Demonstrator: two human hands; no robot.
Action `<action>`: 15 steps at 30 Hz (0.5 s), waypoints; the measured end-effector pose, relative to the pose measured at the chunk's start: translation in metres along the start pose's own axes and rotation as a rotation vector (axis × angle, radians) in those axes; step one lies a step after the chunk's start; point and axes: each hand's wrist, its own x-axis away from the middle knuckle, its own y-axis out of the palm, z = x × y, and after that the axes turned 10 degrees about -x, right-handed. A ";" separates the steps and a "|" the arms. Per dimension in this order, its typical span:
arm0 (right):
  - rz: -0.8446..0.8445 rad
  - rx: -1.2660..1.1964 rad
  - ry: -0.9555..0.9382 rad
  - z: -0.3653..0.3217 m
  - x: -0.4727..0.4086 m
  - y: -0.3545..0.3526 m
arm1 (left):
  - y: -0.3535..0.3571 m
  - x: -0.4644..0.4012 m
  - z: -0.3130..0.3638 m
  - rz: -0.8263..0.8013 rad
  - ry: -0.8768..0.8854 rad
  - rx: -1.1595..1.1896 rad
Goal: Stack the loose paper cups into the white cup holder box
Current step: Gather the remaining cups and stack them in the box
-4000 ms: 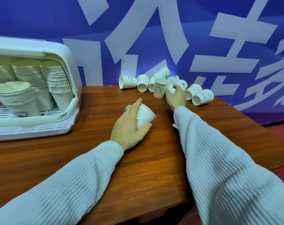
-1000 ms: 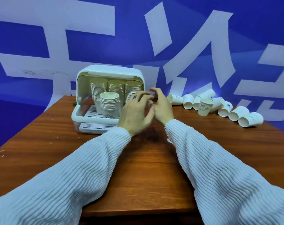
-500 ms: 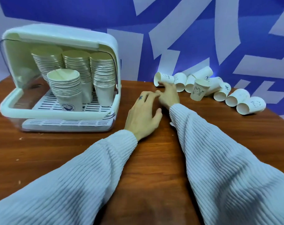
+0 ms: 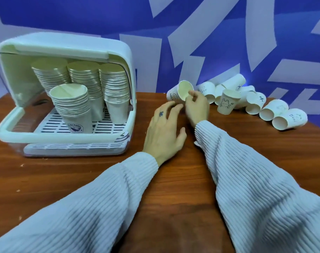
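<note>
The white cup holder box (image 4: 64,132) stands open at the left of the table, with several tall stacks of paper cups inside and a shorter stack (image 4: 71,105) in front. My right hand (image 4: 196,106) pinches the rim of a loose paper cup (image 4: 181,93) tilted with its mouth toward me. Beside it my left hand (image 4: 164,132) hovers over the table with fingers spread, holding nothing. Several loose cups (image 4: 276,112) lie in a row to the right; one with a rabbit drawing (image 4: 227,104) stands upright.
The wooden table (image 4: 173,179) runs to a blue and white banner wall (image 4: 210,42) right behind the cups. The box's raised lid (image 4: 64,46) overhangs the stacks. Bare wood lies between the box and my hands.
My right hand has taken the leftmost loose cup by its rim and tipped it up off the table. My left hand has spread its fingers and stayed beside it.
</note>
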 end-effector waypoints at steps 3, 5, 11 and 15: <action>-0.199 -0.195 -0.076 -0.003 0.037 -0.030 | 0.007 -0.010 0.004 -0.089 -0.083 -0.044; -0.325 -0.254 -0.106 0.002 0.050 -0.042 | 0.011 -0.012 0.005 -0.119 -0.092 -0.037; 0.144 0.213 -0.214 0.039 -0.007 -0.070 | 0.009 -0.007 0.006 -0.097 -0.116 0.045; 0.124 0.629 -0.168 0.068 -0.033 -0.077 | 0.009 -0.009 0.006 -0.128 -0.109 0.059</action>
